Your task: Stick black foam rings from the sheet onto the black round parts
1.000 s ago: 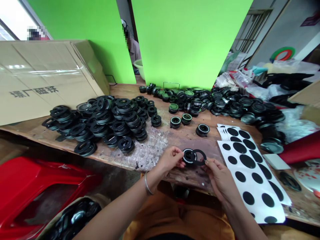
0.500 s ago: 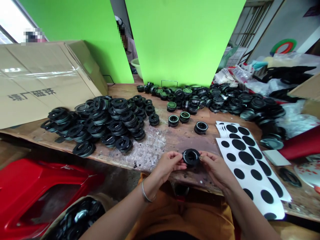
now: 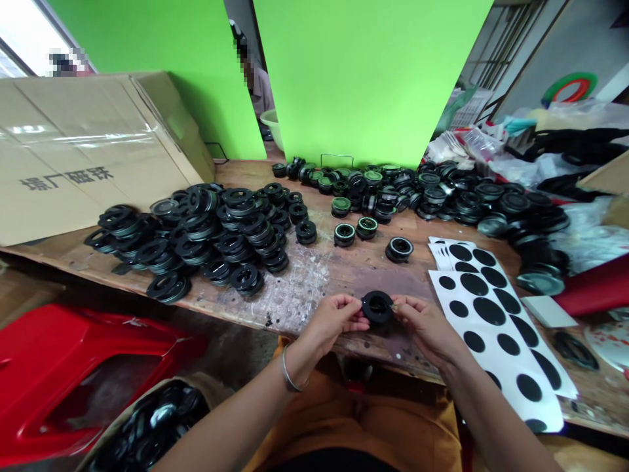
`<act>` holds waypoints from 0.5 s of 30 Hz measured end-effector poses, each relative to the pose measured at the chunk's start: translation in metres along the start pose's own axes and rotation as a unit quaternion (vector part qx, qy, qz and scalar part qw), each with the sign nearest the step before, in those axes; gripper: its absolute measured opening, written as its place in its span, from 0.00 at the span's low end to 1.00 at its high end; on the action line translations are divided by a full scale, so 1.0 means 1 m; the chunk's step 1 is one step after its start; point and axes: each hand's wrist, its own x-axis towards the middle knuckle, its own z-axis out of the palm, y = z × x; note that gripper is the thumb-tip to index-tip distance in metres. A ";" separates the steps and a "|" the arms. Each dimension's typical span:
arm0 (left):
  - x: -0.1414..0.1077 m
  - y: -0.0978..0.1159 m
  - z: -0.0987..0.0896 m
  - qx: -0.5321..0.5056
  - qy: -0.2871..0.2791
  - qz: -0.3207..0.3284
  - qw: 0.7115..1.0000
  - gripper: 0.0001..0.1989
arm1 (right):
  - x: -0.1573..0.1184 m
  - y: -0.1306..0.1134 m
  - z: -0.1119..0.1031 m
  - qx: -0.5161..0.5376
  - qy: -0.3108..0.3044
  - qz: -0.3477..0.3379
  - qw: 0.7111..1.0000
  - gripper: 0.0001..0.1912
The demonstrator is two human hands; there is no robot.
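Observation:
Both of my hands hold one small black round part (image 3: 377, 307) just above the near edge of the wooden workbench (image 3: 339, 272). My left hand (image 3: 334, 320) pinches its left side and my right hand (image 3: 422, 324) pinches its right side. A black ring now covers the part's top face. A white backing sheet (image 3: 496, 328) with black round stickers and round holes lies just right of my right hand.
A heap of black rings (image 3: 206, 233) fills the left of the bench, another heap (image 3: 442, 196) the back right. Three loose parts (image 3: 373, 236) stand mid-bench. A cardboard box (image 3: 83, 151) lies far left, a red bin (image 3: 73, 373) and a bag of rings (image 3: 147, 426) below.
The black ring held beside the part by my right hand a second ago now sits on top of the part. Both hands have closed in on it.

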 end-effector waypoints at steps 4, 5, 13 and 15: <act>0.000 0.000 0.000 0.003 0.005 -0.002 1.000 0.12 | 0.001 0.002 -0.001 -0.002 0.001 -0.004 1.000 0.13; 0.000 0.000 0.000 0.003 0.005 -0.002 1.000 0.12 | 0.001 0.002 -0.001 -0.002 0.001 -0.004 1.000 0.13; 0.001 -0.003 -0.001 0.005 -0.005 0.005 1.000 0.14 | 0.003 0.006 -0.002 -0.024 0.014 -0.012 1.000 0.14; 0.002 -0.004 -0.001 0.012 -0.004 0.010 1.000 0.14 | 0.003 0.006 -0.002 -0.023 0.015 -0.008 1.000 0.14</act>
